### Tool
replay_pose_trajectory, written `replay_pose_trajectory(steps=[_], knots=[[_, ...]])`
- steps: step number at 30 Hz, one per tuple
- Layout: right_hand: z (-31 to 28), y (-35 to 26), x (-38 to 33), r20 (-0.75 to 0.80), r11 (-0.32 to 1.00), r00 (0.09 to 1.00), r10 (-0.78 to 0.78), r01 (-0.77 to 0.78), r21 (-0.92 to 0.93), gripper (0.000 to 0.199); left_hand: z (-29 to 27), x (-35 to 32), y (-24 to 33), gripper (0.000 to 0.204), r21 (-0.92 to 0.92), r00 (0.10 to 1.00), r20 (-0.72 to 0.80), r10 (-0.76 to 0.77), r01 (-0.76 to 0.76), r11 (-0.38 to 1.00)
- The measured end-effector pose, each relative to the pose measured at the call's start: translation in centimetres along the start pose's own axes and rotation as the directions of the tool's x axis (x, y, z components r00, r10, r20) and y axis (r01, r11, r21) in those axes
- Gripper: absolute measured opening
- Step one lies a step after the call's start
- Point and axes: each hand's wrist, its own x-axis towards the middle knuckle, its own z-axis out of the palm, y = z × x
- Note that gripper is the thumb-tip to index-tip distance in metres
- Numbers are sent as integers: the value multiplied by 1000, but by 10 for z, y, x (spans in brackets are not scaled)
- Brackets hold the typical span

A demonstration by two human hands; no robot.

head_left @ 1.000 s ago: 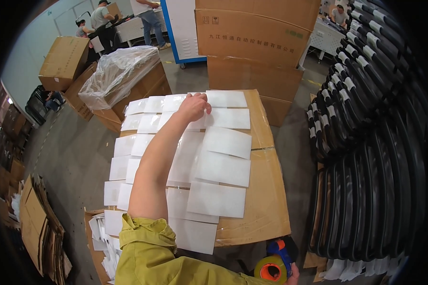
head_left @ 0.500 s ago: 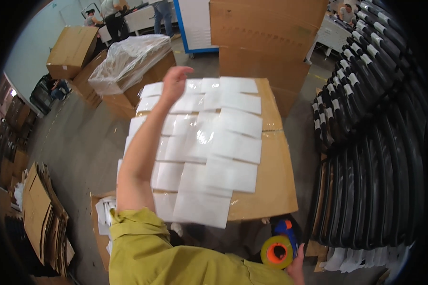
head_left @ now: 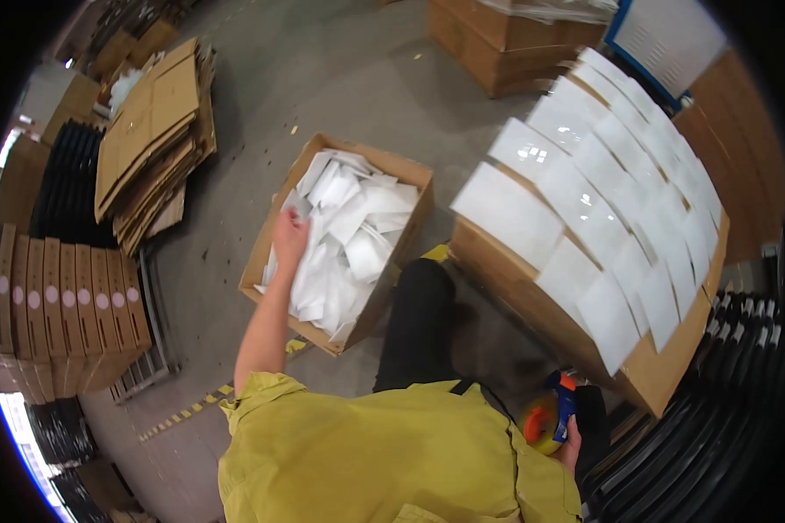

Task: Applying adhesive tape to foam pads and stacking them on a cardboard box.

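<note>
My left hand (head_left: 291, 237) reaches into an open cardboard box (head_left: 423, 187) full of loose white foam sheets (head_left: 351, 216). Its fingers are closed on the edge of a thin white foam sheet (head_left: 298, 206) at the box's left side. Low at my right side, my right hand (head_left: 570, 449) grips a blue tape dispenser (head_left: 565, 399), loaded with a yellow tape roll that has an orange core. To the right stands a large carton (head_left: 532, 296), its top covered with overlapping rows of white foam sheets (head_left: 584, 196).
Flattened cardboard (head_left: 153, 122) is stacked at the upper left. Brown boxes (head_left: 70, 301) stand in a row on a metal rack at the left. Black curved parts (head_left: 715, 401) are piled at the right. Another carton (head_left: 497, 44) is at the back.
My view has swung left and down. My left hand has gone from above the sheet-covered carton to inside the box of foam sheets. The tape dispenser stays in my right hand.
</note>
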Motion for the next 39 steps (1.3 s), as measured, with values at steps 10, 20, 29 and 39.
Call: replay_pose_trajectory(steps=[10,20,29,39], knots=[[48,10,-8,-141,898,984,-109,37,-439,25,70,-94,-24,98,567,896,306,-322,100,817],[55,13,-17,-170,911,979,-111,32,-411,30,45,-73,-102,92,545,768,119,-629,479,688],[53,22,-29,-90,856,984,-156,89,-509,28,23,-114,-123,79,450,691,133,-710,596,664],[-9,35,-18,79,904,977,-199,214,-371,25,-41,-129,-71,45,353,932,128,-338,276,894]])
